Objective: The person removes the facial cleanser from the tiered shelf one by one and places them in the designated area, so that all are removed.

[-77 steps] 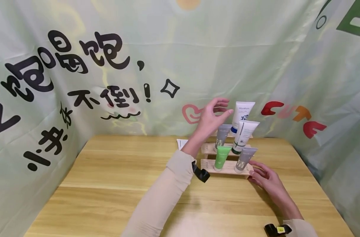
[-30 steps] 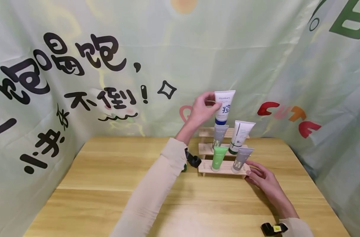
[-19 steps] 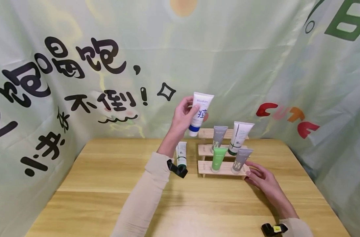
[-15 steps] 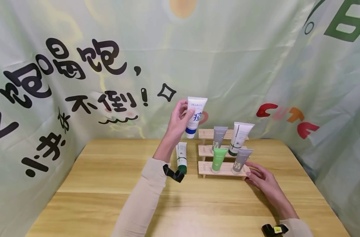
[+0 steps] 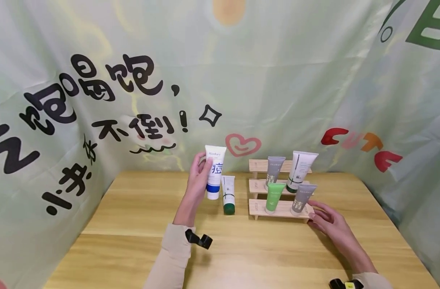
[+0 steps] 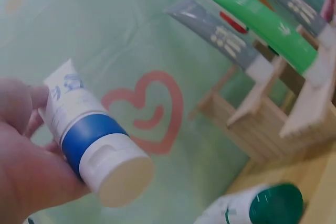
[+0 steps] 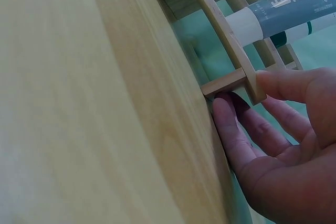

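Observation:
My left hand [image 5: 197, 180] grips a white squeeze tube [image 5: 215, 170] with a blue band and white cap, holding it upright, cap down, above the table. The left wrist view shows the cap end of this tube [image 6: 89, 124] jutting from the fingers. Just right of it, a white tube with a green cap [image 5: 228, 196] lies on the table. A three-tier wooden rack [image 5: 257, 206] stands further right. Its right front end is held by my right hand [image 5: 330, 224], and in the right wrist view the fingertips [image 7: 224, 109] pinch the shelf end by its leg.
On the rack's bottom step stand a green tube [image 5: 275, 198] and a grey tube [image 5: 303, 199]. Another grey tube [image 5: 275, 170] and a white tube [image 5: 301, 170] occupy the middle step. A printed curtain [image 5: 277, 100] hangs behind the wooden table [image 5: 140, 224].
My left hand took the blue-banded tube from the rack's top step, carried it left and lowered it towards the table. My right hand has stayed at the rack's end.

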The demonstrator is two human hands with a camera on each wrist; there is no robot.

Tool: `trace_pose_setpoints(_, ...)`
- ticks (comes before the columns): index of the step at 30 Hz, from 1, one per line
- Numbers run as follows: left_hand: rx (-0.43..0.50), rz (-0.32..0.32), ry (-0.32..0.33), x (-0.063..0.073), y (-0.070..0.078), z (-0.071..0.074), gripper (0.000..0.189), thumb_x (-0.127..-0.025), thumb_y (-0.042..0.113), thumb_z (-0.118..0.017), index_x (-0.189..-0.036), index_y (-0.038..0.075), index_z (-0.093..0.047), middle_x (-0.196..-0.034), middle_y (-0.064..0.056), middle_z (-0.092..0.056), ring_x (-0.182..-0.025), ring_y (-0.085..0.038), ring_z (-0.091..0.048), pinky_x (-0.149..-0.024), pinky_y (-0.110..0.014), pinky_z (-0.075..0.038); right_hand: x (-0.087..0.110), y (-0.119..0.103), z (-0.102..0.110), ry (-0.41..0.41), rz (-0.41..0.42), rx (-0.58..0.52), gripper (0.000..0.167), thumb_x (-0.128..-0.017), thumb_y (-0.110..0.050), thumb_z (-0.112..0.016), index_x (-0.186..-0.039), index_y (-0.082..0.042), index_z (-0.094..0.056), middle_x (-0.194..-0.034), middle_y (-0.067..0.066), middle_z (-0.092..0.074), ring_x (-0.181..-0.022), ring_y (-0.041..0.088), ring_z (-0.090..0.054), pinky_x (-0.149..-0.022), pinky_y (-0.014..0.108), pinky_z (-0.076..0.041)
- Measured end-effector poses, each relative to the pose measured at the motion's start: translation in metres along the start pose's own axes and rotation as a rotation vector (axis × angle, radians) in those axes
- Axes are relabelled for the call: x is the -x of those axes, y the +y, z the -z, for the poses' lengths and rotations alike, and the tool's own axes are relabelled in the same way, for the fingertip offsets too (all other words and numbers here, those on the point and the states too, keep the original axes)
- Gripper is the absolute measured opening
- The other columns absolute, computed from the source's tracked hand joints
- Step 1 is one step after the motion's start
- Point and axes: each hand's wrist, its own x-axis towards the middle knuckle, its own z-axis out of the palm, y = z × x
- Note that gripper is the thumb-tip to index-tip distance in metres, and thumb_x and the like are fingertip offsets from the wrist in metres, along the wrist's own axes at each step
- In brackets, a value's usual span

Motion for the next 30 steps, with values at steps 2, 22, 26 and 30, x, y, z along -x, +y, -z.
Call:
trace_pose_setpoints(2, 0.002, 0.026, 0.039, 0.006, -0.004, 0.006, 0.028, -0.110, 0.021, -0.049, -0.137, 0.015, -0.052, -0.118, -0.012, -0.066, -0.100, -0.023, -0.063, -0.083, -0.036, -0.051, 0.001, 0.000, 0.001, 0.003, -0.006, 0.004, 0.062, -0.103, -0.025, -0.064, -0.152, 0.004, -0.039, -0.129, -0.001, -0.063, -0.106, -0.002, -0.064, -0.089, 0.025, -0.057)
trace_pose_setpoints(22, -0.153, 0.142, 0.130, 0.026, -0.057, 0.036, 0.054, -0.094, -0.009, -0.064, -0.146, 0.005, -0.053, -0.130, -0.028, -0.057, -0.111, -0.035, -0.062, -0.086, -0.036, -0.051, 0.006, -0.001, 0.005, 0.014, -0.030, -0.016, 0.062, -0.102, -0.024, -0.066, -0.153, 0.000, -0.041, -0.121, -0.012, -0.063, -0.106, -0.002, -0.064, -0.088, 0.025, -0.057)
trace_pose_setpoints(26, -0.167, 0.175, 0.205, 0.025, -0.069, 0.043, 0.051, -0.092, -0.010, -0.067, -0.140, 0.003, -0.060, -0.127, -0.027, -0.060, -0.108, -0.035, -0.063, -0.086, -0.035, -0.052, 0.002, 0.000, 0.002, -0.008, -0.008, -0.029, 0.062, -0.103, -0.022, -0.065, -0.153, 0.003, -0.040, -0.121, -0.013, -0.064, -0.107, -0.002, -0.064, -0.089, 0.025, -0.057)
trace_pose_setpoints(30, -0.181, 0.228, 0.254, 0.023, -0.080, 0.047, 0.048, -0.089, -0.005, -0.074, -0.136, 0.001, -0.063, -0.122, -0.025, -0.064, -0.104, -0.033, -0.065, -0.083, -0.036, -0.055, 0.002, 0.000, 0.002, -0.007, 0.002, -0.055, 0.060, -0.102, -0.019, -0.065, -0.152, 0.004, -0.040, -0.117, -0.015, -0.066, -0.106, -0.001, -0.065, -0.088, 0.025, -0.057)
